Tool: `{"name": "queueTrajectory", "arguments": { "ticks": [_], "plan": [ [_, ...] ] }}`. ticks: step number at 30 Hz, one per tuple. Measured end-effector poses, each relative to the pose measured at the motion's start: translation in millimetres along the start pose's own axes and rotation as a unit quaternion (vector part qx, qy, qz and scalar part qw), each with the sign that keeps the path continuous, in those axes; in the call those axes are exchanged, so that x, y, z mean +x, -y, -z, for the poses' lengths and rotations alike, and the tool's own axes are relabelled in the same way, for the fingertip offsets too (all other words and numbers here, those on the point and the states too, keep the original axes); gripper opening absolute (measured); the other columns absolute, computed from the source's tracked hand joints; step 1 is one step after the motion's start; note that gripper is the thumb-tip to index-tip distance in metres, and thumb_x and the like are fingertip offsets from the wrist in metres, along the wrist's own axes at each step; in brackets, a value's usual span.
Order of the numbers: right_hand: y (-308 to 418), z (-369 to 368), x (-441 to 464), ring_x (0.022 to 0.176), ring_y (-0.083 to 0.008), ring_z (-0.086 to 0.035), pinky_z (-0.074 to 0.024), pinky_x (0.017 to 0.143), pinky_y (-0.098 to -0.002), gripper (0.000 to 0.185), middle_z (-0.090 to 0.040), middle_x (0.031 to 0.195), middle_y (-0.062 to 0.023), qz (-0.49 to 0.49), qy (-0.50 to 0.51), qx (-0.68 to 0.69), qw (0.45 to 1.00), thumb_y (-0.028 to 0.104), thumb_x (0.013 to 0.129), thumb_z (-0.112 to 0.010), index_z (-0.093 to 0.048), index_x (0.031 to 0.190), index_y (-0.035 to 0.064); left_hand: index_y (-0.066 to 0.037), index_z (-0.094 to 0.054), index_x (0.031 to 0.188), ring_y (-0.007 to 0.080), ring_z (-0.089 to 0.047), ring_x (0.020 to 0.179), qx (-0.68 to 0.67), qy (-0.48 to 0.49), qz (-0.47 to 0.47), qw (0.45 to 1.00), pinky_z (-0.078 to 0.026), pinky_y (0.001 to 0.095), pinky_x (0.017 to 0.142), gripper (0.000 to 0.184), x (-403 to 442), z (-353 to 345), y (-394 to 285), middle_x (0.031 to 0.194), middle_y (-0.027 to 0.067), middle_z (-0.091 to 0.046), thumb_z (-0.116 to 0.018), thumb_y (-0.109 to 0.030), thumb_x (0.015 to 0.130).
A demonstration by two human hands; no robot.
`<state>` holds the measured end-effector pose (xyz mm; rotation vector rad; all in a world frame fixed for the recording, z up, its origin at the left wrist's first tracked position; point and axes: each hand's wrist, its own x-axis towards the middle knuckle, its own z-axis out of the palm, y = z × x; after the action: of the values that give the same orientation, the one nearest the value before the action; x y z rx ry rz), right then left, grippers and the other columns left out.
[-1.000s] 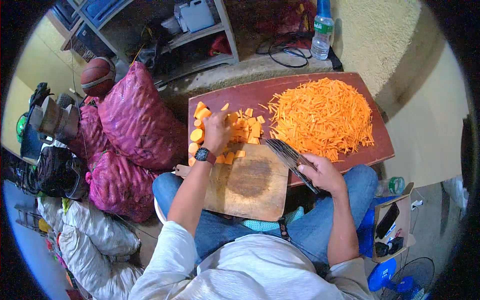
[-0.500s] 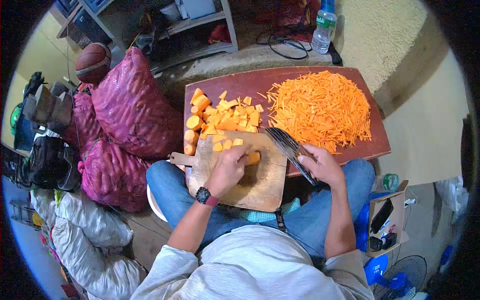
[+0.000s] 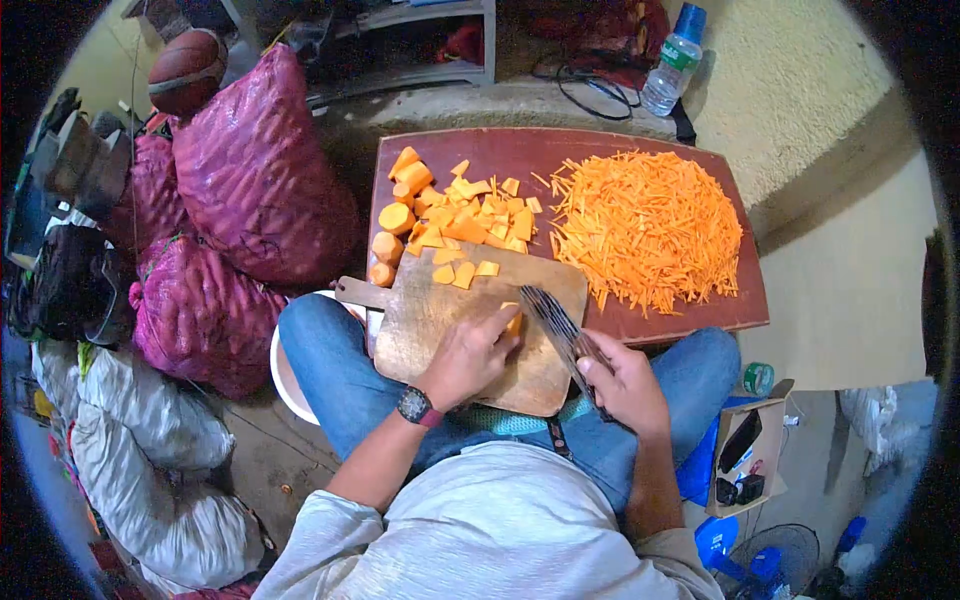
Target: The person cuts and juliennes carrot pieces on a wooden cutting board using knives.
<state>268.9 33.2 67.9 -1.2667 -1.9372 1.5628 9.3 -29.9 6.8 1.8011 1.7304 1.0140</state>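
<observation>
On the wooden chopping board (image 3: 425, 325), my left hand (image 3: 468, 362) is closed around an orange carrot piece (image 3: 514, 321), mostly hidden by the fingers. My right hand (image 3: 628, 388) grips the handle of a broad, dark-streaked knife (image 3: 552, 322). Its blade slants over the board's right side, close beside the carrot piece. A few flat carrot slices (image 3: 464, 274) lie near the board's far edge. Just beyond are more cut carrot chunks (image 3: 470, 220), with thick carrot stubs (image 3: 388, 247) along their left side. A large heap of carrot strips (image 3: 648, 230) covers the table's right part.
The board rests partly on the reddish-brown table (image 3: 545, 143) and partly over my lap. Full pink mesh sacks (image 3: 255, 180) stand at the left, with white sacks (image 3: 150, 430) below them. A plastic bottle (image 3: 672, 72) is behind the table; an open cardboard box (image 3: 770, 450) sits at the right.
My left hand has shifted nearer to me, with the carrot piece now tucked more under its fingers. The knife has come down and left, closer to that hand. The whole view has tilted slightly.
</observation>
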Motion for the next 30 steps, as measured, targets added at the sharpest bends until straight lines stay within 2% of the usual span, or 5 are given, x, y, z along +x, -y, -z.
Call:
{"name": "queueTrajectory", "arguments": {
  "ticks": [4,14,17,22,30],
  "plan": [
    [3,-7,-4,0.090,-0.0182,-0.072,-0.0576,0.085,-0.0351,0.042,-0.075,0.097,-0.0194,-0.018,0.007,-0.022,1.000,0.014,0.107,-0.067,-0.062,0.146,-0.0019,0.001,-0.070,0.127,0.0438,-0.072,0.108,-0.072,0.003,-0.040,0.997,-0.059,0.0483,0.093,0.038,3,9,13,0.118,0.0231,-0.074,-0.077,-0.002,0.090],
    [34,-23,18,0.085,-0.0128,-0.062,-0.0547,0.079,-0.0327,0.039,-0.067,0.092,-0.0144,0.031,0.079,-0.108,0.990,0.008,0.105,-0.065,-0.062,0.142,-0.0054,0.001,-0.070,0.097,0.0397,-0.065,0.094,0.033,-0.051,-0.137,0.989,-0.055,0.0489,0.087,0.017,1,-1,26,0.096,0.0181,-0.061,-0.070,0.002,0.080],
    [30,-27,11,0.086,-0.0202,-0.070,-0.0565,0.080,-0.0362,0.039,-0.072,0.098,-0.0191,0.061,0.051,-0.106,0.991,0.009,0.105,-0.065,-0.062,0.141,-0.0058,0.003,-0.075,0.112,0.0427,-0.064,0.105,0.059,-0.004,-0.101,0.993,-0.056,0.0493,0.094,0.040,-3,0,30,0.110,0.0202,-0.065,-0.078,-0.002,0.072],
    [39,-23,-4,0.105,-0.0476,-0.074,-0.0599,0.087,-0.0491,0.041,-0.075,0.117,-0.0285,0.096,0.063,-0.218,0.969,0.014,0.104,-0.067,-0.061,0.141,-0.0027,0.005,-0.075,0.108,0.0345,-0.060,0.105,0.167,-0.012,-0.148,0.975,-0.051,0.0464,0.091,0.026,-7,1,18,0.107,0.0147,-0.063,-0.067,-0.006,0.086],
    [51,-22,-15,0.102,-0.0500,-0.072,-0.0588,0.083,-0.0580,0.043,-0.072,0.115,-0.0295,-0.018,0.134,-0.290,0.948,0.019,0.106,-0.061,-0.052,0.145,0.0009,0.004,-0.076,0.107,0.0323,-0.057,0.104,0.201,0.018,-0.141,0.969,-0.047,0.0454,0.089,0.026,-7,0,14,0.109,0.0128,-0.062,-0.067,-0.010,0.087]
  ]
}}
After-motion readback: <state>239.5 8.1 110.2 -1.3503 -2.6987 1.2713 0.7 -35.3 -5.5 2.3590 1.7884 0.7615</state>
